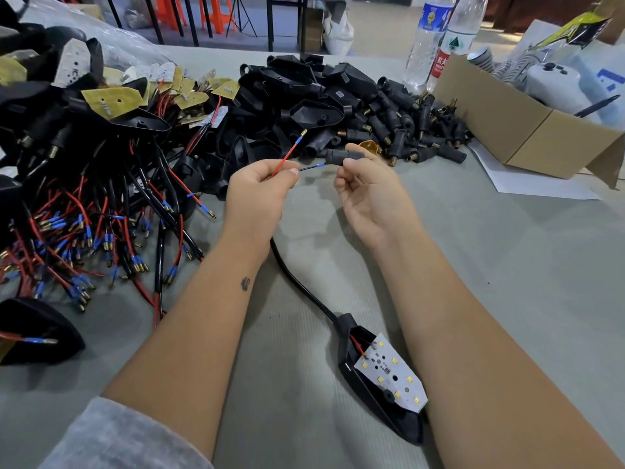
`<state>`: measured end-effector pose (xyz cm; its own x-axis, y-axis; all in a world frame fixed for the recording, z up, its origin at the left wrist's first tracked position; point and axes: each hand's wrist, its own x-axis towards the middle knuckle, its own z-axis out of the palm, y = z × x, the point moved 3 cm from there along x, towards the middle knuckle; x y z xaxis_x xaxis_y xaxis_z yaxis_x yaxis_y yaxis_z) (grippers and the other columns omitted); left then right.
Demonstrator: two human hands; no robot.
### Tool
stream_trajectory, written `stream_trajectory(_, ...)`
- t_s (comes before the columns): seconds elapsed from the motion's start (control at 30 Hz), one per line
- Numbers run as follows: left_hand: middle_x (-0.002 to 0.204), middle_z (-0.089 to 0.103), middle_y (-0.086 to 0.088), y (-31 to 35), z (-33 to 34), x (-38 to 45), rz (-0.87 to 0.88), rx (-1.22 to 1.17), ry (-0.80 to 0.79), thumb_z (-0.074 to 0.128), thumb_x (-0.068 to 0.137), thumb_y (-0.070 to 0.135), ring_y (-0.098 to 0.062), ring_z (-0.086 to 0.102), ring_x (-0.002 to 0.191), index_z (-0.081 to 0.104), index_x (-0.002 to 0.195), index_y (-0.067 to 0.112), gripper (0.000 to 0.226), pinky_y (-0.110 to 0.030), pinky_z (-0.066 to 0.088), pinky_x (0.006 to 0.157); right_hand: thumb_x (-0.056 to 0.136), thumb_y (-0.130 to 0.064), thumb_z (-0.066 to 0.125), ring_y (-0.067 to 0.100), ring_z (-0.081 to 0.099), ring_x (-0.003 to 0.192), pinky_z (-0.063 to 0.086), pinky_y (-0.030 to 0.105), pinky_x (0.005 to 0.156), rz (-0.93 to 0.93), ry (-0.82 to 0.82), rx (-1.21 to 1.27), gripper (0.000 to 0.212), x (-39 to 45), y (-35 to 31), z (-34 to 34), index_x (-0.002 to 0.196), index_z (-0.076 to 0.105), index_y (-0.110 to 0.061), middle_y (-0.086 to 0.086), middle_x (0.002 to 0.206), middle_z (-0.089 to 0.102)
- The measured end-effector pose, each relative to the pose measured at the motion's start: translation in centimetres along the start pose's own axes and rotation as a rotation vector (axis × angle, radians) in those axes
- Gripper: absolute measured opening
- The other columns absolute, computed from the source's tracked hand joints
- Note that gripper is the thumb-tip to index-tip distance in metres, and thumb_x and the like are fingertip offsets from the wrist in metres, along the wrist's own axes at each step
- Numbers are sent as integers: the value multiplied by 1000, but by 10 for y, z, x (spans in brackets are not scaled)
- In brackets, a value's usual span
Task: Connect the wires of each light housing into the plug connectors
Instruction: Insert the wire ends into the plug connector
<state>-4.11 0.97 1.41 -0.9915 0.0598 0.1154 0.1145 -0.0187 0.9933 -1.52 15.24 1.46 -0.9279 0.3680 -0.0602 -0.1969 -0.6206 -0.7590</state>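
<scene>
A cardboard box (527,130) at the table's (507,282) far right held a white device (554,82) and a black pen (595,104); two water bottles (436,38) stood beside it. At centre, the left hand (258,191) pinched a red wire (287,157) and a black wire (309,168), both blue-sleeved, while the right hand (367,184) gripped a black plug connector (341,155) in curled fingers, the black wire's tip at its mouth. Their cable ran to a black light housing (378,380) on the table between the forearms, its white LED board (394,375) tilted up.
</scene>
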Motion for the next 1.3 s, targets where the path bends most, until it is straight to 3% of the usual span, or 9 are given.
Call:
stream_trajectory(0.17, 66, 49, 3, 0, 0, 0, 3, -8, -3, 62, 91, 11, -2, 31, 39, 68, 79, 23, 18, -14, 27, 40, 95, -7, 60, 7, 49, 52, 45, 16, 53, 26, 50, 17, 5, 4, 2, -3, 90, 60, -7, 3, 69, 55)
stream_trajectory(0.33, 62, 46, 6, -1, 0, 0, 12, -16, -30, 65, 89, 13, -2, 31, 41, 69, 76, 25, 18, -14, 27, 39, 94, -20, 64, 8, 40, 52, 37, 18, 48, 4, 33, -70, 15, 7, 4, -6, 86, 54, -13, -1, 65, 46)
stream_trajectory(0.5, 55, 45, 12, -2, -1, 0, 26, -15, -43, 67, 88, 13, -2, 30, 41, 70, 74, 26, 19, -15, 26, 40, 93, -26, 67, 7, 43, 47, 38, 18, 44, 21, 19, -100, 21, 7, 4, -7, 96, 54, -9, 0, 63, 50)
stream_trajectory(0.63, 49, 45, 16, -2, -1, 0, 43, 20, -54, 66, 88, 14, -1, 32, 40, 70, 76, 25, 17, -12, 28, 42, 92, -26, 68, 7, 45, 45, 39, 18, 44, 25, 14, -86, 20, 6, 3, -8, 85, 56, -12, -3, 55, 51)
stream_trajectory(1.07, 49, 44, 14, -3, 1, 0, 28, 91, -30, 70, 85, 15, -1, 32, 41, 69, 73, 24, 16, -15, 29, 44, 92, -22, 66, 8, 38, 45, 31, 19, 44, -14, 15, -109, 15, 1, 0, -5, 93, 57, -11, -1, 62, 42)
stream_trajectory(1.3, 47, 42, 15, 0, 1, -2, 45, 54, -60, 69, 86, 14, -1, 33, 41, 69, 73, 23, 16, -11, 29, 43, 94, -24, 63, 7, 35, 44, 28, 17, 43, 11, 52, -33, 17, 2, -1, -7, 83, 61, -12, -2, 58, 40)
